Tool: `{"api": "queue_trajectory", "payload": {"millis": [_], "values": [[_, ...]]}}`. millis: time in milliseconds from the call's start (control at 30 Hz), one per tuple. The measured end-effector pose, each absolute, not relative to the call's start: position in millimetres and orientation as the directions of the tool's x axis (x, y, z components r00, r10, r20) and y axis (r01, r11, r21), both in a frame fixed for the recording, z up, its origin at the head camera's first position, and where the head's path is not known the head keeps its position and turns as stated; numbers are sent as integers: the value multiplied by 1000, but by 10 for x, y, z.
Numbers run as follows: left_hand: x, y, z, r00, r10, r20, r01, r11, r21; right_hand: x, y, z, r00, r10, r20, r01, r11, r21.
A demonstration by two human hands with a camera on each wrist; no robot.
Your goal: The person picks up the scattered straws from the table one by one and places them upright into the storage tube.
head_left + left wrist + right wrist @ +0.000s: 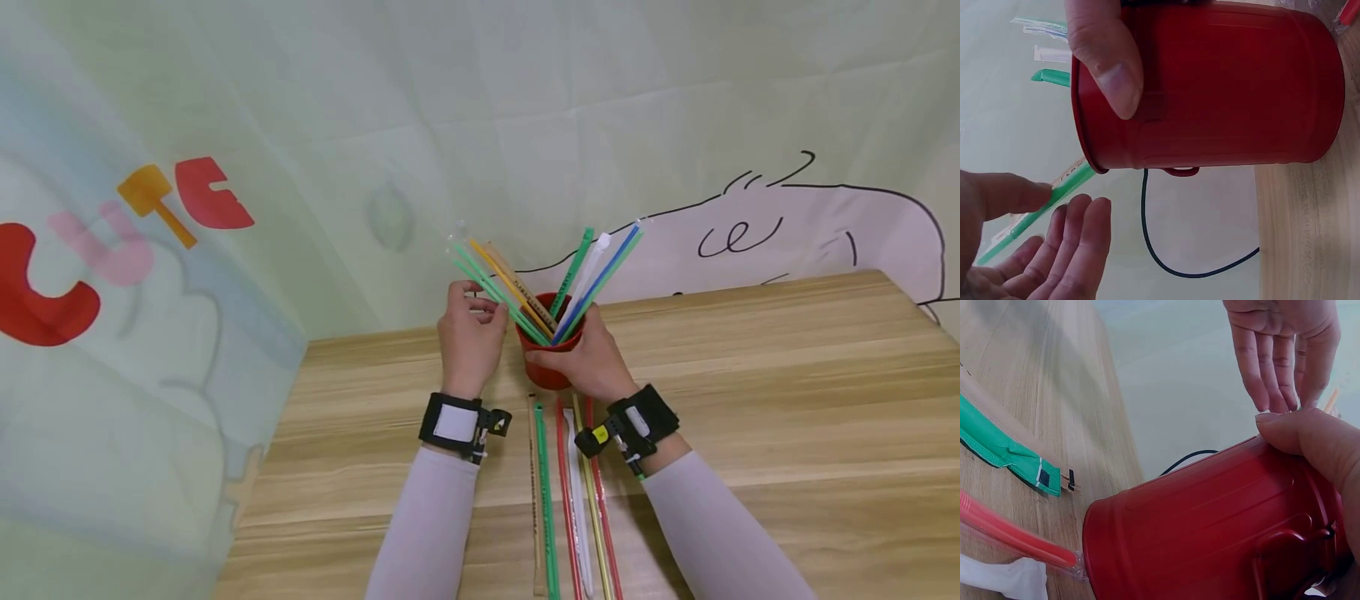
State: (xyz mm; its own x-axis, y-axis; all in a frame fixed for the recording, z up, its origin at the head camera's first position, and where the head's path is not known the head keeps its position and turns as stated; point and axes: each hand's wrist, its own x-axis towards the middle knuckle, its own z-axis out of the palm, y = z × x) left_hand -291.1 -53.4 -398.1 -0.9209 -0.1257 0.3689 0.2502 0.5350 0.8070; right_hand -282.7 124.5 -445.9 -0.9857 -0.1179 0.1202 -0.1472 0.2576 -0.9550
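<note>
A small red metal bucket (pixel 543 375) stands upright on the table, holding several wrapped drinking straws that fan out above its rim. My right hand (pixel 600 358) grips it from the right, its thumb (pixel 1291 431) lying along the outside near the rim. On the left, my left hand (pixel 471 342) is raised beside the leaning green straws (pixel 487 287). In the left wrist view its thumb overlaps a green straw (pixel 1066 187), while the fingers are mostly straight and spread apart. Whether the thumb touches that straw, I cannot tell.
Several wrapped straws lie side by side in front of the bucket, among them a brown one (pixel 536 500), a green one (pixel 547 508) and a white one (pixel 576 500). Behind the wooden table (pixel 787 400) hangs a printed cloth backdrop (pixel 450 125).
</note>
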Motion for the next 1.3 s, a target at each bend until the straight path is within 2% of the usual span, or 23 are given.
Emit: {"api": "queue_trajectory", "payload": {"millis": [200, 367, 467, 600, 900, 1300], "values": [[-2895, -554, -4073, -954, -76, 291, 229, 445, 866, -2829, 1240, -4459, -986, -117, 116, -143, 258, -955], [-2874, -543, -4213, -978, 91, 187, 208, 392, 896, -2824, 1246, -4466, -987, -114, 110, -138, 274, -952], [-2865, -524, -4291, -971, 187, 151, 213, 372, 903, -2810, 1250, -4463, -990, -106, 92, -119, 282, -952], [-2865, -496, -4374, -958, 252, 134, 218, 340, 915, -2795, 1259, -4462, -992, -96, 80, -105, 290, -951], [-2901, -448, -4472, -947, 299, 118, 207, 285, 936, -2816, 1271, -4498, -987, -109, 118, -147, 319, -936], [-2969, -417, -4504, -948, 299, 114, 210, 311, 927, -2839, 1304, -4525, -984, -127, 125, -159, 307, -938]]}}
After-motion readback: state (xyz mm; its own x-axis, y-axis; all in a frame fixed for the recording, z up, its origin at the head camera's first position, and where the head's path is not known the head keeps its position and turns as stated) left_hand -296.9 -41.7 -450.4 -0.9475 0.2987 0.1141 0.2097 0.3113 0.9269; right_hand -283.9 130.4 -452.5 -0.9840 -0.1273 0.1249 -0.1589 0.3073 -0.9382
